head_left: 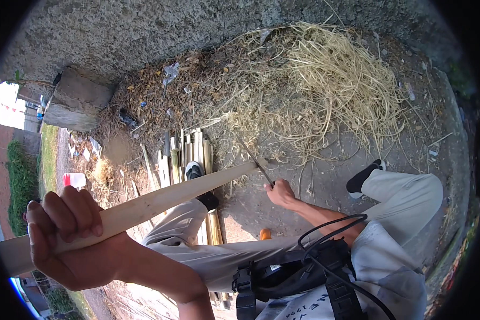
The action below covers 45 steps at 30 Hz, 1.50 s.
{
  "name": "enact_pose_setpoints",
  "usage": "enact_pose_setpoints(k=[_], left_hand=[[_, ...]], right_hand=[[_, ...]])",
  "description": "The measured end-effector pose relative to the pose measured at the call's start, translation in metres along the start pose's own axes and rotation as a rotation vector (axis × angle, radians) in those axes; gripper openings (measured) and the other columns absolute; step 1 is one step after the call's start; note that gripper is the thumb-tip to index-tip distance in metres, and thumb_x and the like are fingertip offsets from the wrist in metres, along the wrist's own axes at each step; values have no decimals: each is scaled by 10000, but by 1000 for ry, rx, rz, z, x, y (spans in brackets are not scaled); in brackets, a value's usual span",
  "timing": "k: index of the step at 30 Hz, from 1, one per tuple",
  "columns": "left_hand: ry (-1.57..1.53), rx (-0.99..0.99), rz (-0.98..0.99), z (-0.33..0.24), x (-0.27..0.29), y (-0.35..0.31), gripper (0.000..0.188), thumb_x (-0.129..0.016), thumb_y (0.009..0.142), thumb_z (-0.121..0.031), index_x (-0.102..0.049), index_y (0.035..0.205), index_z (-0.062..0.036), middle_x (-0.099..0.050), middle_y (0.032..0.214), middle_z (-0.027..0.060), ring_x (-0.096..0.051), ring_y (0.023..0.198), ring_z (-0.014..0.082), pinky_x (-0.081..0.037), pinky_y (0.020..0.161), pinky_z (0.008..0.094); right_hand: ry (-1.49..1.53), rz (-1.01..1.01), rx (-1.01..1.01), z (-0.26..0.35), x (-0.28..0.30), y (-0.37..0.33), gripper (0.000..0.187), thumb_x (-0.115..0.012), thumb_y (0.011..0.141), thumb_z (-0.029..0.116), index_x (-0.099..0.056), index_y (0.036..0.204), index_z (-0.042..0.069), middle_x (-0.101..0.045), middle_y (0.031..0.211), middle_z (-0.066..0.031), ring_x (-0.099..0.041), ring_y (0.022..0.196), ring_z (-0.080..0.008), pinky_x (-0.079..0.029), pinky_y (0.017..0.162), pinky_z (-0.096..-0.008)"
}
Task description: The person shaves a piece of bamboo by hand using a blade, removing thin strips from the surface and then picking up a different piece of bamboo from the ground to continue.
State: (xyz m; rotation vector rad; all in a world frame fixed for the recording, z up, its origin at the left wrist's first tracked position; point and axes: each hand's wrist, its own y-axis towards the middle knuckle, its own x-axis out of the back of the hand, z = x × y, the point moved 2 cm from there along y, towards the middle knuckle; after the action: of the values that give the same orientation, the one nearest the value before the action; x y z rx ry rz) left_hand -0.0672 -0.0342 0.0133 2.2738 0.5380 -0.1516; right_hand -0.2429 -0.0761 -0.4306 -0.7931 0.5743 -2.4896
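Note:
My left hand [74,234], raised at the lower left, is wrapped round a long, pale split-bamboo slat [178,192]. The slat slants across in front of me, its far end over the ground near the middle of the view. There a long, thin, dark-bladed knife [253,158] crosses it, the blade touching or just above the slat's tip; I cannot tell which. Closed on the knife's handle is my right hand [281,193], right of the slat's end. Pale curled shavings [245,120] lie on the ground beyond the blade.
A large heap of stringy bamboo strips [346,80] spreads at the upper right, before a rough grey wall [170,26]. Several bamboo pieces [197,146] lie beside my left shoe [193,169]. A concrete block [80,98] stands at the left. Black cables [330,226] loop near my right forearm.

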Motion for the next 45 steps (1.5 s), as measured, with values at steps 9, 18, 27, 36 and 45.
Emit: enact_pose_setpoints(k=[9, 18, 27, 36, 45], left_hand=[[-37, 48, 82, 7, -3, 7, 287, -399, 866, -192, -262, 621, -133, -241, 564, 10, -229, 472, 104, -229, 394, 225], [2, -25, -42, 7, 11, 5, 293, -397, 889, -197, -261, 636, -139, -236, 518, 7, -196, 413, 98, -216, 351, 225], [-221, 24, 395, -4, 13, -3, 269, -453, 866, -218, -267, 689, -143, -258, 517, -2, -226, 404, 101, -223, 354, 231], [-98, 18, 87, 2, 2, -1, 254, -440, 863, -192, -282, 675, -129, -252, 543, 3, -230, 445, 94, -233, 402, 231], [-2, -8, -75, 4, 16, 5, 304, -429, 866, -181, -243, 628, -142, -234, 538, 7, -197, 424, 96, -218, 360, 222]], right_hand=[[150, 69, -177, 14, -1, 2, 438, -601, 852, 313, -565, 613, -52, -548, 528, -208, -529, 419, -335, -372, 430, -445], [43, 115, -127, 8, 2, -3, 355, -614, 841, 307, -615, 725, -28, -565, 529, -143, -568, 476, -264, -438, 503, -399], [99, 56, 264, 110, 34, -62, 427, -595, 855, 347, -610, 697, -49, -564, 549, -214, -598, 522, -325, -431, 510, -411], [93, 54, 255, 109, 35, -67, 378, -615, 823, 306, -631, 704, -52, -607, 613, -227, -632, 613, -374, -491, 574, -411], [64, 173, -244, 3, 12, -26, 295, -655, 808, 245, -595, 657, -1, -637, 644, -167, -651, 632, -305, -492, 592, -392]])
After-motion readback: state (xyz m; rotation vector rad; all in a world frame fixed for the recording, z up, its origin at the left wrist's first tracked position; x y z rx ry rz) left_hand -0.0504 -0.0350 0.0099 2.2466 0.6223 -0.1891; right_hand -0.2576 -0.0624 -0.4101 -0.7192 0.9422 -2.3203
